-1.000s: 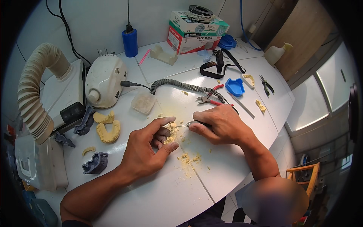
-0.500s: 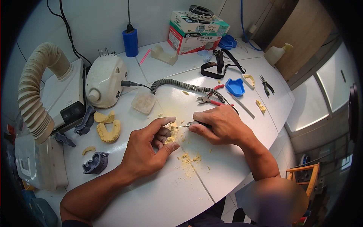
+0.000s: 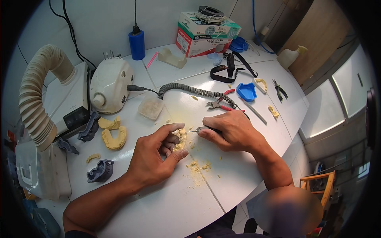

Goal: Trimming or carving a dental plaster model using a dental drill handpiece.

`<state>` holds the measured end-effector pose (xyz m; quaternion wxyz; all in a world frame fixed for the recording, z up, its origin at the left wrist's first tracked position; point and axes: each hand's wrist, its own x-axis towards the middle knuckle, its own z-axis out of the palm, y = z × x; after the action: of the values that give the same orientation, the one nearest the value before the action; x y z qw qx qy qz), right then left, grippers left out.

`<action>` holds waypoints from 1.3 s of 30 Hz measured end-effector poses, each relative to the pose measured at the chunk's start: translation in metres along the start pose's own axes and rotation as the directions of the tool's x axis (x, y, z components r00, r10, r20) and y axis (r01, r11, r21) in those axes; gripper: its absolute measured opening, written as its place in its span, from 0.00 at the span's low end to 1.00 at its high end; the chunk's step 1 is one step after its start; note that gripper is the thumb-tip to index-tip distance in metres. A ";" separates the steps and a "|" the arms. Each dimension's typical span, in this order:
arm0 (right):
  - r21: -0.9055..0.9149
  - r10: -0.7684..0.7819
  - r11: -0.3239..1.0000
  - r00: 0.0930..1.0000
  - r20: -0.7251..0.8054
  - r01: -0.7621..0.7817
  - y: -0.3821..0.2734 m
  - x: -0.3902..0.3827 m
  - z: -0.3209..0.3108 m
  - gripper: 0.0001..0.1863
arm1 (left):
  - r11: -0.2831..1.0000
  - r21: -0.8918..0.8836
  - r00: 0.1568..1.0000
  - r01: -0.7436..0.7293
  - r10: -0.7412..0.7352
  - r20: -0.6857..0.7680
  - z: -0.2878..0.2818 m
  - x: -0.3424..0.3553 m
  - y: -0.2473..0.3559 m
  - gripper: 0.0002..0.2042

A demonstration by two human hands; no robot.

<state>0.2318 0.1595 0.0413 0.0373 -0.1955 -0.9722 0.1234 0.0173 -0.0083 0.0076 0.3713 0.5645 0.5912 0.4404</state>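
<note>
Between the thumb and fingers of my left hand is a small yellow plaster dental model, partly hidden by the fingers. My right hand grips a dental handpiece, its thin bur pointing left at the model's edge. Whether the tip touches the plaster I cannot tell. A coiled grey cord links the area behind my right hand with a white control unit. Yellow plaster crumbs lie on the white table below the model.
Left of my arm are yellow dental models, a grey model and a ribbed suction hose. Beyond my hands lie a clear box, red-handled cutters, a metal stick, a blue mould and pliers.
</note>
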 end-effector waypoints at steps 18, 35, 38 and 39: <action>-0.009 0.014 1.000 1.000 0.024 -0.014 -0.002 0.000 -0.002 0.27 | 1.000 -0.018 1.000 0.000 0.000 -0.002 0.000 0.000 0.000 0.29; 0.002 0.002 1.000 1.000 0.020 -0.002 0.000 0.000 0.000 0.27 | 1.000 -0.022 1.000 -0.010 0.010 0.012 -0.001 0.000 0.001 0.28; -0.004 0.004 1.000 0.999 0.039 -0.004 0.000 0.000 -0.001 0.27 | 1.000 0.005 1.000 -0.009 0.009 0.000 -0.001 0.000 0.002 0.28; 0.015 -0.006 1.000 1.000 0.012 0.006 0.001 0.000 0.000 0.27 | 1.000 0.000 1.000 -0.004 0.004 0.006 -0.001 0.000 0.002 0.28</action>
<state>0.2321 0.1604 0.0407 0.0334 -0.1914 -0.9720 0.1318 0.0171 -0.0086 0.0097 0.3723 0.5669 0.5889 0.4396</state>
